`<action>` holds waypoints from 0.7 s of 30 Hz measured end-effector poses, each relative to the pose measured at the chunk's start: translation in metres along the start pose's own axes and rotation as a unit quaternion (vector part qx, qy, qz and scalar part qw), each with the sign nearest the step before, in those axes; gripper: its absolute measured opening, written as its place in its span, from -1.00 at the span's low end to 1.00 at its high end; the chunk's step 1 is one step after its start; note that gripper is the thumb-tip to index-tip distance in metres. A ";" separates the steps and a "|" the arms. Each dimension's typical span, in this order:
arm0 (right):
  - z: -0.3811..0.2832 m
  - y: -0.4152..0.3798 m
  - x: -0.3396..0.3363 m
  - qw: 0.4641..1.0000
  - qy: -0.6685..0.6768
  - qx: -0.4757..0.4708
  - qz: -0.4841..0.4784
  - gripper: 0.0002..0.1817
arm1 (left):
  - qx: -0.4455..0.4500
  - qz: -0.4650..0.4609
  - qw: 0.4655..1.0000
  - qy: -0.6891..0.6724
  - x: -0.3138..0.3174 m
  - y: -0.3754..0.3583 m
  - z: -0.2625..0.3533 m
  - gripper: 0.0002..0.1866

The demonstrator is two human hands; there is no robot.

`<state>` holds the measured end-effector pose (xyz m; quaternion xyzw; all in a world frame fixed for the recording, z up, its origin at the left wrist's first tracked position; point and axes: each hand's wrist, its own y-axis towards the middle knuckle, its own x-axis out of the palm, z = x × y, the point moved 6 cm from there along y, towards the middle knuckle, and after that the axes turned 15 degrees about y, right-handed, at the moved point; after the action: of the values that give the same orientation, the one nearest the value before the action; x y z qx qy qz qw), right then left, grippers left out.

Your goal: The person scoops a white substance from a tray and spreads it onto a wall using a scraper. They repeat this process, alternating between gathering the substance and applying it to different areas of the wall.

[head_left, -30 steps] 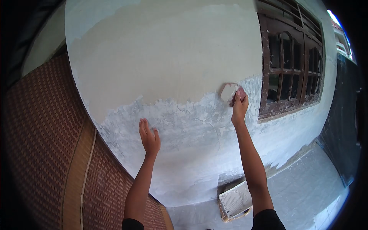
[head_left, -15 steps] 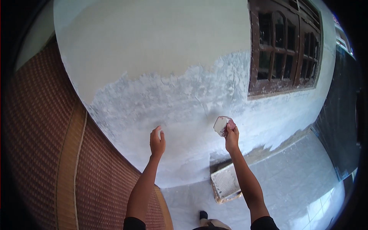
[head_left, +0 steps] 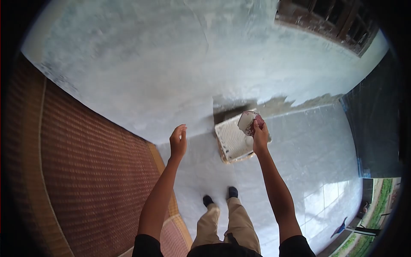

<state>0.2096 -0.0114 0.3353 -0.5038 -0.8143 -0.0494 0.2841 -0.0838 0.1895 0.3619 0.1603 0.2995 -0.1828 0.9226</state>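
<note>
In my right hand [head_left: 260,136] is a putty scraper [head_left: 245,123] with a flat pale blade and a dark red, smeared grip. My thumb presses on the grip. The scraper appears in front of a white ridged paint tray [head_left: 229,138], which stands on the floor against the wall. Out to the left, my left hand [head_left: 178,140] is raised before the wall's lower edge, its fingers slightly curved and the thumb apart. Nothing shows in it. The wall [head_left: 162,77] has whitish, patchy plaster with grey bare areas low down.
A brown woven mat [head_left: 98,162] with tan borders covers the left side. The brown window frame [head_left: 325,23] is at upper right, and a dark sheet [head_left: 372,115] hangs at far right. Grey, whitened floor [head_left: 295,150] surrounds my feet [head_left: 232,192].
My view has tipped downward, so the window has moved up and the tray, floor and both my feet show more fully. The scraper now appears over the tray instead of the wall.
</note>
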 end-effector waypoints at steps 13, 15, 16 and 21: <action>0.118 0.026 -0.191 0.949 -0.313 0.023 0.030 -0.69 | -0.169 -0.096 0.979 -0.062 0.219 -0.147 -0.131 -0.69; 0.117 0.037 -0.191 0.902 -0.429 -0.038 0.015 -0.66 | -0.190 -0.099 0.974 -0.076 0.242 -0.159 -0.142 -0.68; 0.122 0.045 -0.195 0.873 -0.483 -0.063 -0.008 -0.68 | -0.207 -0.103 0.969 -0.085 0.253 -0.164 -0.146 -0.68; 0.139 0.081 -0.163 0.831 -0.508 -0.139 -0.178 -0.80 | -0.242 -0.125 0.960 -0.071 0.294 -0.176 -0.159 -0.59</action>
<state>0.2749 -0.0508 0.1193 -0.3383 -0.9038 0.0509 -0.2571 -0.0168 0.0276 0.0270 -0.1198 0.2865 -0.2291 0.9225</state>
